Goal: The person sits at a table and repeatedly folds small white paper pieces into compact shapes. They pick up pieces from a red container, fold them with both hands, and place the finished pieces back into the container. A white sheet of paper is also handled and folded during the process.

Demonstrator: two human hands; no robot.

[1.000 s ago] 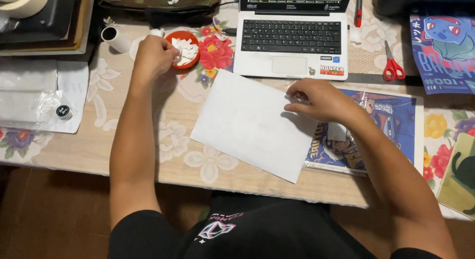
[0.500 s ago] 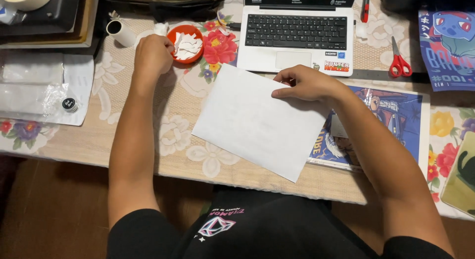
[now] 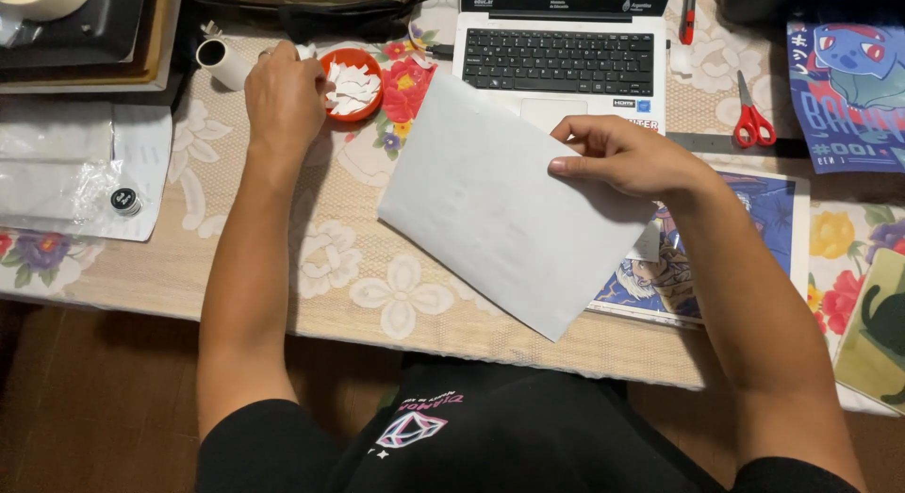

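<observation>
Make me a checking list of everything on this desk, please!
Surface: table under a beige flowered cloth.
Job's things: white paper sheet, one corner overlapping the laptop; orange dish of white scraps.
Clutter: red scissors, colourful posters, white roll, small black cap on plastic.
Hands: left hand beside the dish; right hand pinching the sheet's edge.
Cables: black cable at the laptop's side.
Surroundings: brown floor below.

left hand (image 3: 283, 92) curled, right hand (image 3: 622, 154) pinching
</observation>
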